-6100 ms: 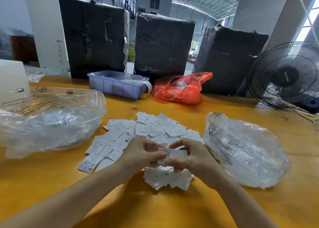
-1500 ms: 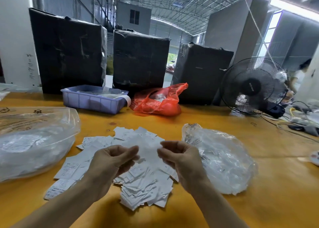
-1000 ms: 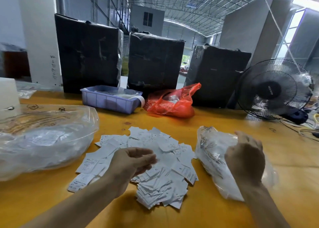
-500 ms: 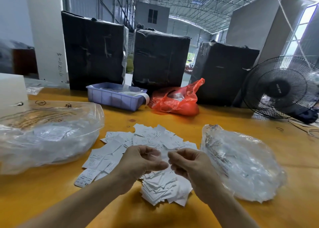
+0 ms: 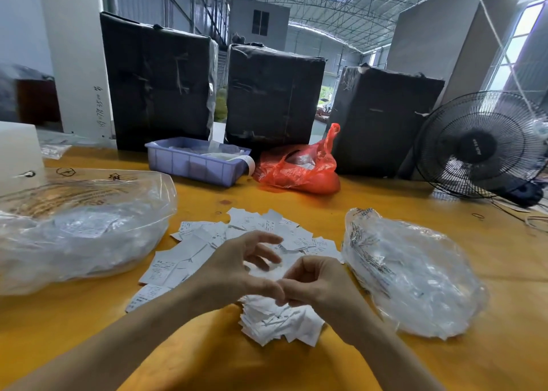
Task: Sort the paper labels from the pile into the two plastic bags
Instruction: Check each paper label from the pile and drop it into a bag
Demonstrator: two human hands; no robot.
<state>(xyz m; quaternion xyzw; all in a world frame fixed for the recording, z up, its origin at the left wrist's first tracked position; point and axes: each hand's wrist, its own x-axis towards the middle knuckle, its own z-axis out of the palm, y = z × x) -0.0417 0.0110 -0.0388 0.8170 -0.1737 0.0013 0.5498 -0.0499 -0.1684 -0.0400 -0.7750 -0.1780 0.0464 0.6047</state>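
Yellow-orange table [image 5: 444, 213], bearing all listed items. Clear plastic bag, large [image 5: 83, 227], at left; clear plastic bag, smaller [image 5: 415, 272], at right; both hold white labels. Pile of paper labels [image 5: 225, 242] spread between them. Left hand [image 5: 237, 269] and right hand [image 5: 317, 284] meet above the pile, thumbs touching; fingers curled, contents blurred, grasp cannot be told.

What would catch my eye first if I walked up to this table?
Probably the white heap of paper labels in the middle of the yellow table, with the left hand and right hand meeting over it. A clear plastic bag bulges on the left and another clear bag on the right, while a red bag glows behind.
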